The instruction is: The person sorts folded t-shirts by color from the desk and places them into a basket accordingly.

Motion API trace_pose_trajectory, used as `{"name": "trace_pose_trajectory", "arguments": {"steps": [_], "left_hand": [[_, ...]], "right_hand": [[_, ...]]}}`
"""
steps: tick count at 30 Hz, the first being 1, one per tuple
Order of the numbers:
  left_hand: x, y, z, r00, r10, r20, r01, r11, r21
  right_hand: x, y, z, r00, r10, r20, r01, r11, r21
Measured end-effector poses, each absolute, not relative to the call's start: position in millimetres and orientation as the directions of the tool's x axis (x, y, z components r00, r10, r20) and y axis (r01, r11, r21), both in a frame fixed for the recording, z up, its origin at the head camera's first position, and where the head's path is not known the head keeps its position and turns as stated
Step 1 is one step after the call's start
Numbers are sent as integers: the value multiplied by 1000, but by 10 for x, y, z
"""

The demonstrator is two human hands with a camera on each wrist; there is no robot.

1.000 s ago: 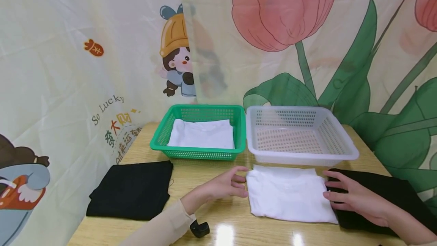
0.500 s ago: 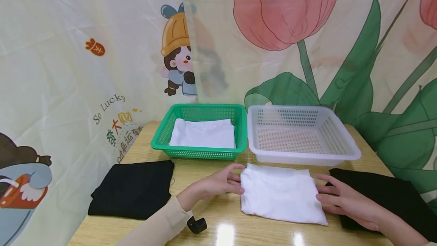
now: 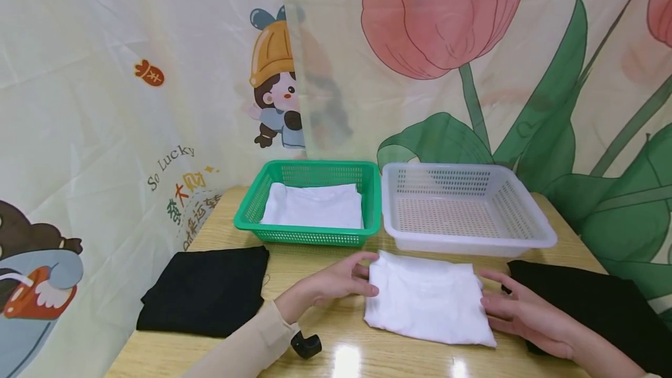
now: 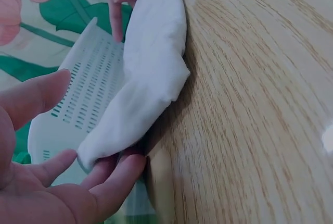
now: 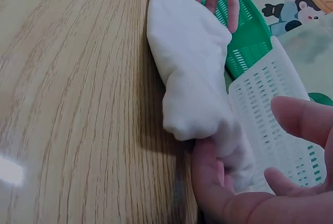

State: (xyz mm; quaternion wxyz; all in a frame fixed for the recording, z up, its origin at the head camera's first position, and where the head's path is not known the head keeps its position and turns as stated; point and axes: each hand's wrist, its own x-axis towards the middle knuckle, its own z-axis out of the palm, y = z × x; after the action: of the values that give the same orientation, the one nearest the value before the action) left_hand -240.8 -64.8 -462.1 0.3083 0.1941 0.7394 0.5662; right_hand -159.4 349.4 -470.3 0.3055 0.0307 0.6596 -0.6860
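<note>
1. Folded white garment [image 3: 427,296] sits just in front of the white basket [image 3: 467,244], at the tabletop [image 3: 336,322]; whether its whole underside touches the wood cannot be told.
2. At its left edge is the left hand [image 3: 341,279], the grip spread: fingertips reach under the edge in the left wrist view, the thumb well apart from the fingers.
3. At its right edge is the right hand [image 3: 532,311], the grip also spread, with a finger beneath the fabric and the thumb held away.
4. Just left of the white basket stands the green basket [image 3: 304,235], holding a second folded white cloth [image 3: 315,206].
5. In front of the white basket and well left lies a folded black cloth [image 3: 205,290]; in front and to the right, another black cloth [image 3: 583,302], partly hidden by the right hand.
6. Behind the white basket hangs a printed curtain [image 3: 336,28] with pink tulips.
</note>
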Motion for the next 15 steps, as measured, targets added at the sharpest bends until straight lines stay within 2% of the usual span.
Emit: {"name": "trace_pose_trajectory", "arguments": {"steps": [8, 15], "left_hand": [[-2406, -644, -4701, -726, 645, -238, -106, 237, 966], [-2397, -609, -4716, -725, 654, -213, -42, 267, 963]], "right_hand": [[-1587, 3404, -4725, -815, -400, -418, 392, 151, -908], [-1583, 3207, -4689, -860, -304, -409, 299, 348, -888]]}}
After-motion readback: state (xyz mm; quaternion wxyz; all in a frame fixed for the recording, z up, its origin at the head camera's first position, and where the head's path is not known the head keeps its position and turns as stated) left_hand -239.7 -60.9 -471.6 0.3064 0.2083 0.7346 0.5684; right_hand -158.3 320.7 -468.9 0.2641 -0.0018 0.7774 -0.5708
